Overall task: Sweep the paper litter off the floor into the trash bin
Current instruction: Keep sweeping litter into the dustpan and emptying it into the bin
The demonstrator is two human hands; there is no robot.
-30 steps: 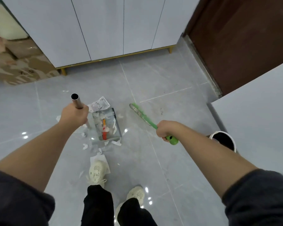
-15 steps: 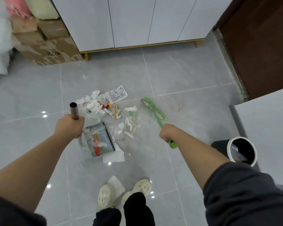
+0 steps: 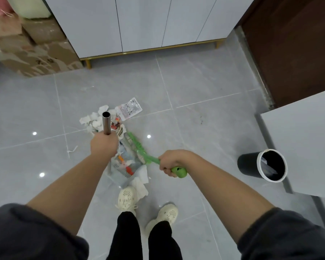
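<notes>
1. Judging by its look, I take the paper litter [image 3: 93, 121] to be featherlight, soft and crumpled. It lies heaped on the floor tiles [image 3: 204, 81] just beyond the dustpan [image 3: 123, 174]. More scraps sit inside the pan, and a crumpled tissue [image 3: 141, 182] lies at its near edge.
2. My left hand [image 3: 103, 146] has its fingers curled tight round the dustpan's metal tube handle [image 3: 106, 123]. My right hand [image 3: 172, 162] wraps the green brush [image 3: 139, 147] near the butt of its handle, with the head lying over the pan.
3. Nothing needs picking up by hand. I expect short, low strokes to work, since scraps this light may flutter or skip past the lip. The printed plastic packet [image 3: 130, 109] at the far edge of the heap looks slick and will probably slide rather than roll.
4. The trash bin [image 3: 265, 166], black with a white rim, stands well apart on the right, just beside a white panel [image 3: 304, 143].
5. My left shoe [image 3: 127, 197] sits right behind the pan against the tissue and could get in the way. One stray scrap [image 3: 72, 148] lies apart on the left, and the cardboard boxes [image 3: 36, 53] and white cabinet [image 3: 139, 23] stand well beyond.
</notes>
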